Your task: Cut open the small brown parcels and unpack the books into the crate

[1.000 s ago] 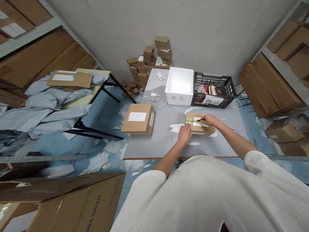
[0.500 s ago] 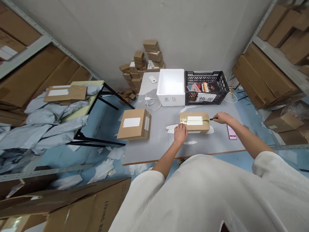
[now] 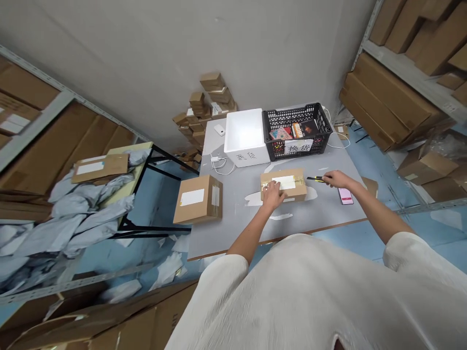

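A small cardboard box with a white label and shiny tape lies on the grey table. My left hand rests on the box's left part, fingers apart and touching its top. Right of the box, my right hand is closed round a box cutter, black and yellow, whose tip points left toward the box without touching it. Beneath my right forearm lies a phone with a lit pink screen.
A larger cardboard box stands at the table's left edge. Behind are a white foam bin and a black crate holding books or packets. A white cable lies nearby. Grey parcels cover a side table at left.
My right hand has drawn the box cutter rightward along the box top and off its right end. My left hand has shifted from the near left edge onto the top.
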Demonstrator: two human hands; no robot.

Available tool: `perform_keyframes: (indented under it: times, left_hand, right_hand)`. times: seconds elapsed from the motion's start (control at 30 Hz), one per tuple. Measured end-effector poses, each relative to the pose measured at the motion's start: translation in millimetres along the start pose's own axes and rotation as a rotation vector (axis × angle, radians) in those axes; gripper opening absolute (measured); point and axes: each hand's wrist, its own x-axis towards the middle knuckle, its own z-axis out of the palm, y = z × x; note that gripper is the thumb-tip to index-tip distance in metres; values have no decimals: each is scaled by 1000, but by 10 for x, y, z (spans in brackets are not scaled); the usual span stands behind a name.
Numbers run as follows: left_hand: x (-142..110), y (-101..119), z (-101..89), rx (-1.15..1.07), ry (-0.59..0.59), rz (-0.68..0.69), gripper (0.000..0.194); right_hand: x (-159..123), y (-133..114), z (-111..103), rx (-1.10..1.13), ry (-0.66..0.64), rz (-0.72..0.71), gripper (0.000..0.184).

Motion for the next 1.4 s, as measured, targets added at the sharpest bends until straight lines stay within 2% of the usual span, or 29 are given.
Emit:
perform_keyframes:
  times: [0.07,0.13,0.27,0.43,0.53,0.67,0.83,1.0,1.1,1.2,1.4]
  left_hand:
    - [129,131,19,-20,-114,115,66]
    - [239,240,33,3,-160,146,73]
    - [398,352,-6,72,-190,111,75]
    - [503,416,-96,86,-304,47,80]
    - [509,443,-100,84,-308,22,79]
    - [481,456,-69,92,-270,32,78]
    - [457,460,-38,132,-258,48,75]
    - [450,438,-4,118,-214,52,74]
    - [448,424,13,102,-204,47,77]
    - [446,418,19,95,-193,50,78]
    - [411,433,-11,75,-199,53,73]
  right_hand:
    - [-20,18,98,121,27,12,34]
    - [-11,37,189,204,48,16,31]
    - [59,121,317,298,47,26,28]
    - [176,227,374,378,41,-5,24]
    - [270,273,360,273,31,-74,27]
    - [455,323,289,6,14,-195,33]
    - [742,244,193,-284,33,-238,34]
    - [924,110,212,-248,32,-250,25]
    - [896,150,256,-128,-49,-202,20]
    - [774,253,312,-9,-131,-188,28]
    - [453,382,457,153,-153,-125,29]
